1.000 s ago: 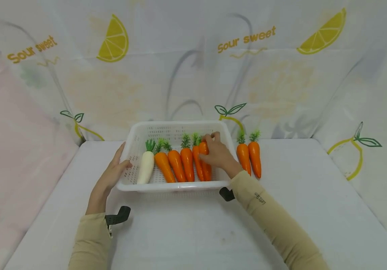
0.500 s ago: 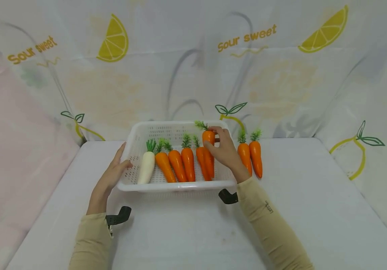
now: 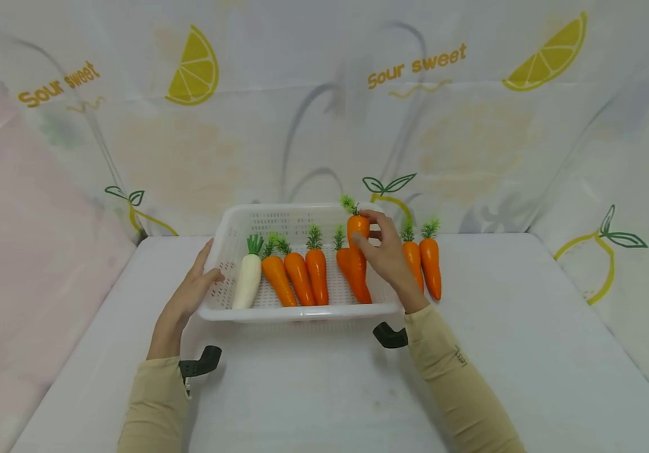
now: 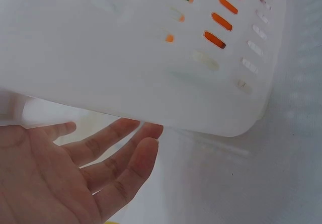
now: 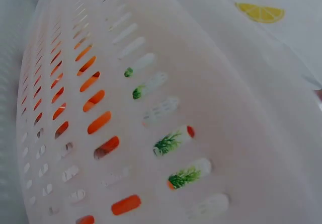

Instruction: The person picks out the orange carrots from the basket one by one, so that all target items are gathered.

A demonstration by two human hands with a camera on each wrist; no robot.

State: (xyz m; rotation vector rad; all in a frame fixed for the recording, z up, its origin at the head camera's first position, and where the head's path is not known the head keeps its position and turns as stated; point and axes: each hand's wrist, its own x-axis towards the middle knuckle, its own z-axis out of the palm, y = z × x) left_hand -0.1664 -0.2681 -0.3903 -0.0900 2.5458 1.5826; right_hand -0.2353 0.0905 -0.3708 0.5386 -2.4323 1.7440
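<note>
A white plastic basket (image 3: pixel 296 312) holds a white radish (image 3: pixel 248 280) at its left and several glossy orange carrots with green tops, among them a carrot (image 3: pixel 317 277) near the middle. My left hand (image 3: pixel 193 286) grips the basket's left rim, thumb over the inside and fingers along the outer wall. From below, the left wrist view shows those fingers (image 4: pixel 132 171) against the wall. In my right hand (image 3: pixel 387 251), thumb and fingers pinch a carrot (image 3: pixel 358 228) near its leafy end, tilted up. That carrot overlaps another carrot (image 3: pixel 347 267) in the basket's right part.
Two carrots, one of them the outer carrot (image 3: pixel 431 267), lie on the white table (image 3: pixel 313 390) just right of the basket. A printed cloth backdrop (image 3: pixel 279 126) rises behind. Through the basket's slotted wall (image 5: pixel 211 133), the right wrist view shows orange and green.
My right hand has raised the carrot's leafy end out of the row and carried it to the right. The left hand stays on the basket rim.
</note>
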